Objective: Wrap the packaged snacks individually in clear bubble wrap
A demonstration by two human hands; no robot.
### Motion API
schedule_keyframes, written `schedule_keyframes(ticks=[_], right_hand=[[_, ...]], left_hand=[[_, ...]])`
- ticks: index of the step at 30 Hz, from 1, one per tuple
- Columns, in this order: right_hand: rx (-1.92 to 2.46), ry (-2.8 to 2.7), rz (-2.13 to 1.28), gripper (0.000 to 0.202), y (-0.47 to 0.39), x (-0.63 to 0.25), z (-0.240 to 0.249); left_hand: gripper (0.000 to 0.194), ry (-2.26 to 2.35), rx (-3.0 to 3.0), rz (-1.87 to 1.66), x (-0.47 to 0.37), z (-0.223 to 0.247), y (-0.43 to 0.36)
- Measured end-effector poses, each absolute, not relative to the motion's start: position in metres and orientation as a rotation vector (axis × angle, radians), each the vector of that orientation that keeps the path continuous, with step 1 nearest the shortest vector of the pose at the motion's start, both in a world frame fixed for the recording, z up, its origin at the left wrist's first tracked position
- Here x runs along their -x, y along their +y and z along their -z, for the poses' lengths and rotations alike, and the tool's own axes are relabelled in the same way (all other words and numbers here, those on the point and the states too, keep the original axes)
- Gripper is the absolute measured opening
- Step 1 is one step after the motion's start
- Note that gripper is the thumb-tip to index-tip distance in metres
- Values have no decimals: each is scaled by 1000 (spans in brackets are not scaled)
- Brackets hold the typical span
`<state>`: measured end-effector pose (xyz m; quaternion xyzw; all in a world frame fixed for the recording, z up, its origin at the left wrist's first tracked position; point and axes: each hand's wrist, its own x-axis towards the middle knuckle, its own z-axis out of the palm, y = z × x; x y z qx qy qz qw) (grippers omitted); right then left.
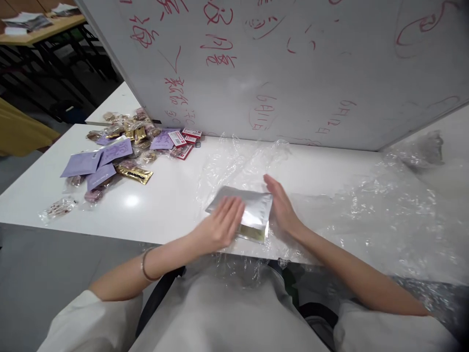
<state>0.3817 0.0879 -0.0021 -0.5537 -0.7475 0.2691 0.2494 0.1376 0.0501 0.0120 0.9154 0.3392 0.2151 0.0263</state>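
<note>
A flat silver foil packet (252, 200) lies on clear plastic film (234, 161) near the table's front edge. Beneath its lower edge shows a strip of another packet, gold-green in colour (252, 233). My left hand (223, 222) rests flat across the left part of the silver packet, fingers stretched out and slightly blurred. Along the packet's right edge stands my right hand (284, 208), fingers straight and palm turned toward it. Neither hand grips the packet; whether the right palm touches it I cannot tell.
Left on the white table (164, 205) are purple packets (82, 164), gold sachets (135, 173), small clear bags (58, 209) and red-white boxes (178, 139). A whiteboard (293, 98) with red writing stands along the back. Crumpled plastic film (366, 215) spreads over the right side.
</note>
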Motion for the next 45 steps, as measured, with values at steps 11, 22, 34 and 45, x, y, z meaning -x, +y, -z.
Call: schedule_keyframes(ticks=[11,22,34,45], right_hand=[[379,-2919,-392,50,30,-422,18],[993,-2235,-1034,23,41,-420,12],[2176,-2279,-400,41,69,-400,1],[791,-2788,-452,84,72,-427,7]], left_hand=[[74,682,-2783,-93,-87,-27,53],[39,835,-2597,-189,-60,0,38],[49,1781,-2383,-362,-105,6,66],[60,841,-2669,-229,-77,-4,79]])
